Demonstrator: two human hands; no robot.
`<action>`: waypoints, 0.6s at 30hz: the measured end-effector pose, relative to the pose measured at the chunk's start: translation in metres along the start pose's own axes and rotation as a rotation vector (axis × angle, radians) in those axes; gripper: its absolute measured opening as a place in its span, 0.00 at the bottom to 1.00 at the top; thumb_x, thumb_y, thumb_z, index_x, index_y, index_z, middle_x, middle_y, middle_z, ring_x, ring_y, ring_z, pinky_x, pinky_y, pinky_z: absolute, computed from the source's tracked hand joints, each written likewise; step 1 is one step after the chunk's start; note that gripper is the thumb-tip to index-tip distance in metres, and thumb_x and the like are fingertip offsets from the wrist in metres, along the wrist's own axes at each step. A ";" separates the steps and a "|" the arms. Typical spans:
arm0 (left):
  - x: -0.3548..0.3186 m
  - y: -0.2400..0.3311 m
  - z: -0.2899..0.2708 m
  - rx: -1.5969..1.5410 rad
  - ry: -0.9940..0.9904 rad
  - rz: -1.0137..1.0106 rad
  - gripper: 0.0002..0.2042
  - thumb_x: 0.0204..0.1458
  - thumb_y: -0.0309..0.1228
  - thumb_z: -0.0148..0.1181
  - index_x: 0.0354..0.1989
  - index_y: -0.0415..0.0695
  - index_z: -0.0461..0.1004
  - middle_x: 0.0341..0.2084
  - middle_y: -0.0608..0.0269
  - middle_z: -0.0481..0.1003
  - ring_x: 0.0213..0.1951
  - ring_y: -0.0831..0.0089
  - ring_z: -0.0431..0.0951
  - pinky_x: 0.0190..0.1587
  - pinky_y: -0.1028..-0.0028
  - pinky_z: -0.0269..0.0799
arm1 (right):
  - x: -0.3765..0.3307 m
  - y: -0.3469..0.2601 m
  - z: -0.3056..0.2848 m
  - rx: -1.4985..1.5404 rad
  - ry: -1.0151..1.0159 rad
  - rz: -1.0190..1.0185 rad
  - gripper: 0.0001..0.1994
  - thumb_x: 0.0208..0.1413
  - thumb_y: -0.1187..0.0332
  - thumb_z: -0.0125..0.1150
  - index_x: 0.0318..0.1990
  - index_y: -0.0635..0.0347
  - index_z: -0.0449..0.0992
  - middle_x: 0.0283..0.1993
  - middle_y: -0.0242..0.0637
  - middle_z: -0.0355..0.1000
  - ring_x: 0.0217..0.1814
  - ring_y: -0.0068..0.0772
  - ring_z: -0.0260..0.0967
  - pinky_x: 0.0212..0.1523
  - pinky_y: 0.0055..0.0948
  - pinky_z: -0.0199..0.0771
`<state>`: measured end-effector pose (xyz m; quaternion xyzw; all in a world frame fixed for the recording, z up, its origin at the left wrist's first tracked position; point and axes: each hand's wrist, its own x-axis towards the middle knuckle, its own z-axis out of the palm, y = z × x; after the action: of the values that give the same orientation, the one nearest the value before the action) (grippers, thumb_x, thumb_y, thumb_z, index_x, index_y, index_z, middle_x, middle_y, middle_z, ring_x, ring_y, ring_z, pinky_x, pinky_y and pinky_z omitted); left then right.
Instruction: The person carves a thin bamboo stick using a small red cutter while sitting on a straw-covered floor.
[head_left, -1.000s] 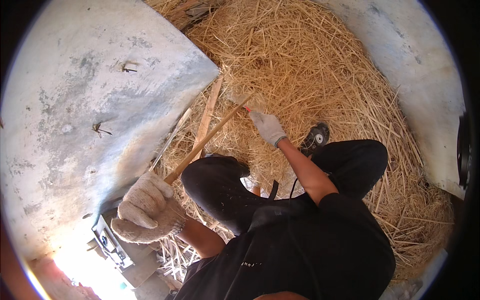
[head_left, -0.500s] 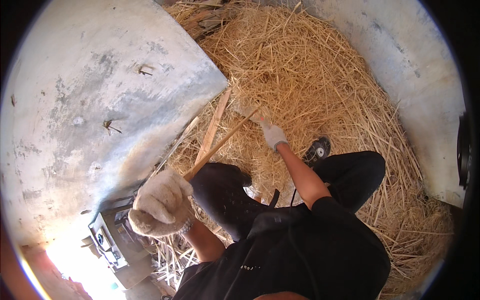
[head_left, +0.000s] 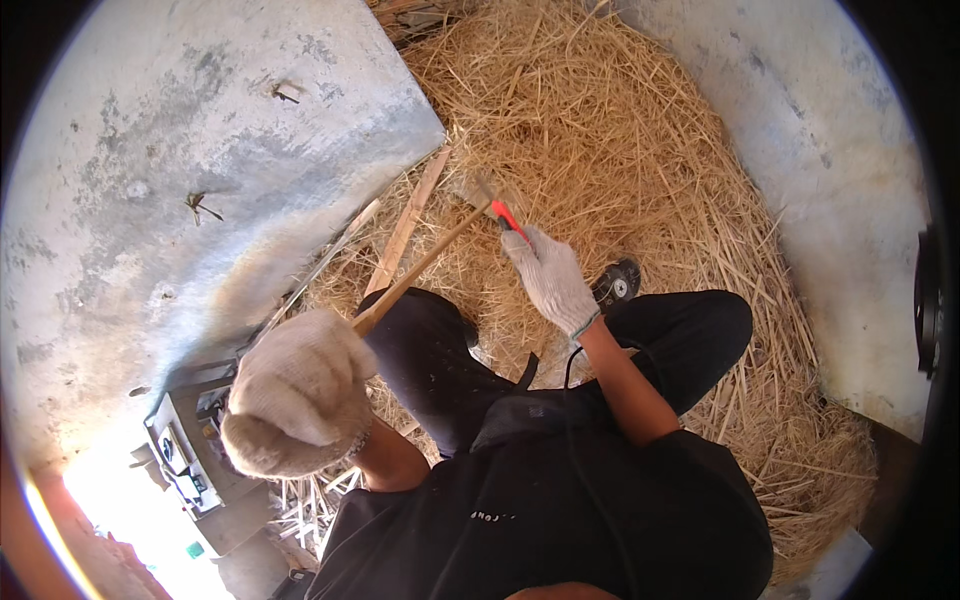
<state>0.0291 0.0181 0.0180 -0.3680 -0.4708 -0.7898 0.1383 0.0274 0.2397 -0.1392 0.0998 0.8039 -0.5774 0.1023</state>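
Fingers of my gloved left hand (head_left: 297, 390) are clenched round the near end of a wooden stick (head_left: 420, 268); my right hand (head_left: 548, 276) grips a red-handled tool (head_left: 508, 221) at its far tip, over the straw (head_left: 620, 150) beside the grey slab (head_left: 200, 150).

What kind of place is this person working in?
Probably a farm shed or rough building site, though I cannot be sure. Loose straw covers the ground, rough grey concrete walls stand on both sides, and thin wooden slats lie in the straw.
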 end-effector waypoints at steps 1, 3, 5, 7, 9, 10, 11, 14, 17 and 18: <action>0.000 -0.001 0.001 0.000 -0.004 -0.009 0.28 0.68 0.49 0.43 0.17 0.45 0.70 0.11 0.67 0.66 0.13 0.69 0.65 0.15 0.70 0.62 | -0.006 -0.002 0.001 0.022 -0.012 -0.023 0.28 0.68 0.43 0.50 0.45 0.65 0.75 0.26 0.50 0.70 0.29 0.48 0.72 0.33 0.41 0.69; 0.003 -0.001 -0.010 -0.105 -0.133 -0.152 0.28 0.69 0.49 0.42 0.20 0.43 0.73 0.12 0.63 0.68 0.14 0.67 0.67 0.20 0.64 0.67 | -0.011 0.002 0.009 0.060 0.005 -0.075 0.26 0.68 0.44 0.51 0.45 0.65 0.75 0.23 0.49 0.67 0.24 0.47 0.67 0.31 0.41 0.68; 0.004 -0.002 0.002 -0.010 -0.005 -0.087 0.28 0.69 0.49 0.41 0.21 0.42 0.73 0.13 0.61 0.69 0.14 0.66 0.68 0.22 0.62 0.69 | -0.017 0.001 0.017 0.055 0.041 -0.079 0.26 0.69 0.45 0.51 0.45 0.65 0.74 0.22 0.47 0.65 0.23 0.45 0.65 0.30 0.41 0.67; 0.009 -0.002 0.005 0.112 0.102 -0.127 0.29 0.68 0.54 0.42 0.18 0.47 0.70 0.13 0.66 0.62 0.16 0.70 0.62 0.21 0.61 0.65 | -0.024 -0.007 0.018 0.059 0.010 -0.057 0.25 0.69 0.45 0.51 0.44 0.64 0.74 0.22 0.47 0.65 0.23 0.45 0.67 0.29 0.42 0.67; 0.019 -0.011 0.011 0.209 0.227 -0.017 0.30 0.66 0.58 0.44 0.19 0.48 0.71 0.13 0.66 0.62 0.17 0.70 0.62 0.21 0.62 0.63 | -0.032 -0.020 0.017 0.074 -0.032 -0.058 0.24 0.69 0.46 0.52 0.43 0.63 0.73 0.21 0.46 0.65 0.23 0.45 0.68 0.29 0.42 0.67; 0.019 -0.008 0.016 0.299 0.392 -0.032 0.31 0.63 0.62 0.46 0.20 0.49 0.73 0.13 0.67 0.62 0.16 0.71 0.62 0.22 0.61 0.64 | -0.036 -0.027 0.016 0.085 -0.053 -0.070 0.23 0.69 0.47 0.52 0.42 0.63 0.73 0.21 0.46 0.65 0.23 0.45 0.69 0.28 0.43 0.67; 0.021 -0.009 0.010 0.252 0.348 -0.021 0.31 0.63 0.63 0.46 0.20 0.49 0.73 0.13 0.68 0.63 0.15 0.71 0.62 0.22 0.61 0.65 | -0.040 -0.035 0.015 0.095 -0.073 -0.082 0.23 0.69 0.47 0.52 0.42 0.63 0.73 0.21 0.46 0.65 0.23 0.45 0.70 0.28 0.43 0.67; 0.017 -0.006 -0.010 0.150 0.237 0.011 0.31 0.64 0.63 0.45 0.20 0.49 0.73 0.12 0.67 0.64 0.14 0.71 0.61 0.22 0.61 0.68 | -0.053 -0.060 0.012 0.106 -0.123 -0.194 0.21 0.70 0.49 0.51 0.39 0.61 0.73 0.20 0.47 0.67 0.24 0.51 0.73 0.27 0.43 0.67; 0.012 -0.009 -0.009 0.107 0.158 0.045 0.32 0.65 0.62 0.43 0.22 0.47 0.74 0.12 0.66 0.66 0.13 0.72 0.61 0.20 0.64 0.69 | -0.064 -0.074 0.009 0.107 -0.141 -0.338 0.18 0.70 0.53 0.52 0.39 0.60 0.75 0.21 0.47 0.69 0.25 0.51 0.74 0.26 0.40 0.68; 0.012 -0.010 -0.005 0.105 0.132 0.052 0.32 0.66 0.62 0.42 0.22 0.47 0.74 0.12 0.66 0.66 0.13 0.72 0.61 0.19 0.65 0.68 | -0.068 -0.076 0.011 0.114 -0.132 -0.349 0.17 0.70 0.54 0.53 0.39 0.61 0.75 0.20 0.46 0.68 0.24 0.49 0.73 0.26 0.39 0.67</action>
<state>0.0129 0.0210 0.0193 -0.3197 -0.4916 -0.7827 0.2084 0.0716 0.2029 -0.0548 -0.0737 0.7665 -0.6362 0.0475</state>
